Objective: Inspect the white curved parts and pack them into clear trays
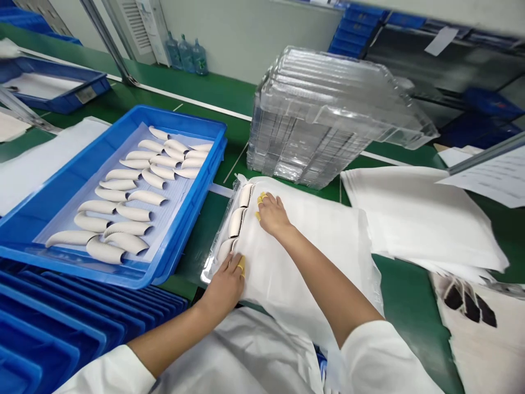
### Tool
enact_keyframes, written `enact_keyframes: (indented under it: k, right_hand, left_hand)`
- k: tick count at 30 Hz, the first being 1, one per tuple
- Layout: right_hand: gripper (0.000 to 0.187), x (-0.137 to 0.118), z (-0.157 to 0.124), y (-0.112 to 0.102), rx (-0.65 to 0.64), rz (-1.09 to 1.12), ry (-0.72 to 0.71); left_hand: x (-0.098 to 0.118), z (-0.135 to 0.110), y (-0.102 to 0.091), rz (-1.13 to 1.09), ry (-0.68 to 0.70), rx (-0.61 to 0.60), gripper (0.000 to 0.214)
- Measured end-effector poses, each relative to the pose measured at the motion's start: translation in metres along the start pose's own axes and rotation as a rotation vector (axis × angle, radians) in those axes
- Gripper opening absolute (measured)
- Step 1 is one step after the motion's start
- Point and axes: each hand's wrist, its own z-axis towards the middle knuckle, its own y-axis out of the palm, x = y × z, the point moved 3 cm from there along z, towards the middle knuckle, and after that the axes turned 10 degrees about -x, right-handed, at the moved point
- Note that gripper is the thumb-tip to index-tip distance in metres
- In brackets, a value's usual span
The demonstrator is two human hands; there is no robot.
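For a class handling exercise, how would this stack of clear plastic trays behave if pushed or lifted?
Probably tippy: the upper clear plastic trays sit skewed, overhanging those below. Their thin see-through walls suggest they are light for their size and rather flexible.

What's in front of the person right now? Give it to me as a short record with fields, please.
Left hand: yellow rubber finger cot, resting on a soft white sheet
Right hand: yellow rubber finger cots, on the same sheet
Partly under sheet: clear plastic tray of curved cream pieces
Left of it: rectangular blue plastic tray of similar curved cream pieces
Beyond: tall stack of clear plastic trays
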Motion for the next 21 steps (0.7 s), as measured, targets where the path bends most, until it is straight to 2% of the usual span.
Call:
enact_keyframes:
  k: [3,6,10,15,17,18,20,21]
  right_hand:
    - [0.041,0.007,0.038,-0.007,-0.097,-0.081,0.006]
    - [0.041,0.017,0.055,-0.012,-0.161,-0.135,0.006]
    - [0.044,0.024,0.058,-0.011,-0.192,-0.188,0.0]
    - [0.047,0.019,0.055,-0.009,-0.176,-0.227,-0.014]
    - [0.045,0.016,0.05,-0.01,-0.169,-0.234,-0.028]
    - [0.044,0.014,0.046,-0.011,-0.163,-0.234,-0.034]
    - [0.043,0.01,0.031,-0.013,-0.131,-0.226,-0.044]
    - [0.043,0.008,0.021,-0.014,-0.106,-0.217,-0.049]
  left_hand:
    - [-0.004,0.003,0.012,-0.026,0.011,-0.007,0.033]
    - [-0.003,0.011,0.009,-0.025,0.032,-0.029,0.035]
    - [0.002,0.025,-0.001,0.003,0.048,-0.086,0.035]
    - [0.012,0.034,-0.015,0.047,0.032,-0.125,0.034]
    - [0.018,0.034,-0.036,0.066,0.012,-0.113,0.031]
    - [0.021,0.035,-0.054,0.078,-0.006,-0.096,0.028]
    - [0.02,0.04,-0.103,0.114,-0.072,-0.025,0.026]
    - [0.016,0.045,-0.133,0.134,-0.113,0.03,0.031]
